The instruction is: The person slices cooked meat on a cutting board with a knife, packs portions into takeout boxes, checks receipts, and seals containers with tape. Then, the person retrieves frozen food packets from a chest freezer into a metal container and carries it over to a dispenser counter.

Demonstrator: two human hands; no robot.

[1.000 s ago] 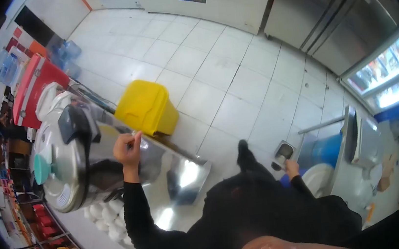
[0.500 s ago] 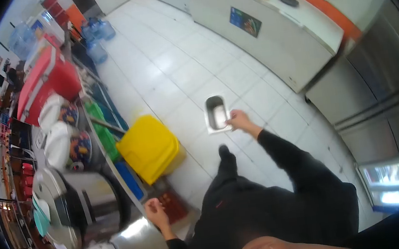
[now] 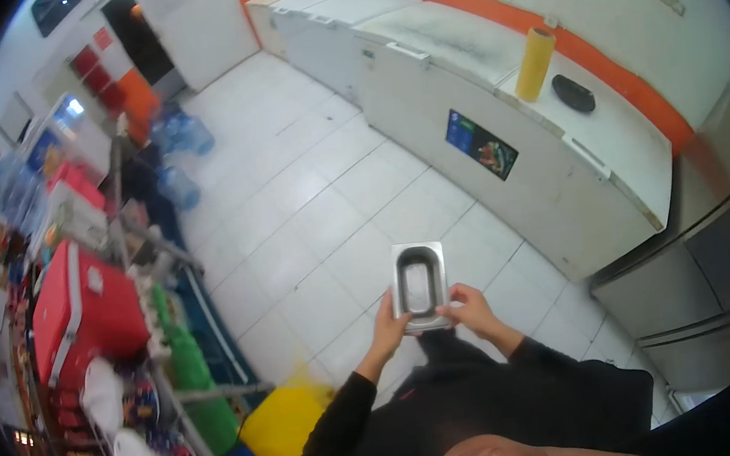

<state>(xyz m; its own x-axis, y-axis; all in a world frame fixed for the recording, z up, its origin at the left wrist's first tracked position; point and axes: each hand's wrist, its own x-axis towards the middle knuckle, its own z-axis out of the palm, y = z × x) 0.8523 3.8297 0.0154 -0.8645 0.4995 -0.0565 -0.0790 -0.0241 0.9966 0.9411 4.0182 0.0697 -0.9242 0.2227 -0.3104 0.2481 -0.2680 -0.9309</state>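
Observation:
A small rectangular steel food pan [image 3: 435, 323] is held out in front of my body, over the white tiled floor. Its open top faces me, and nothing shows inside it. My left hand [image 3: 387, 326] grips the pan's left side near the close end, thumb on the rim. On the other side, my right hand [image 3: 472, 310] pinches the rim at the near right corner. The fingers under the pan are hidden.
Chest freezers [image 3: 461, 118] line the right wall, with a yellow roll [image 3: 535, 64] and a dark object [image 3: 573, 93] on top. Steel cabinet doors [image 3: 703, 270] stand at right. A yellow bin [image 3: 289, 430], a red cooler [image 3: 91, 309] and water jugs [image 3: 183, 136] are at left.
My left hand has come from the left counter to the pan, now held in both hands. The view has moved forward, and the yellow bin sits lower in it.

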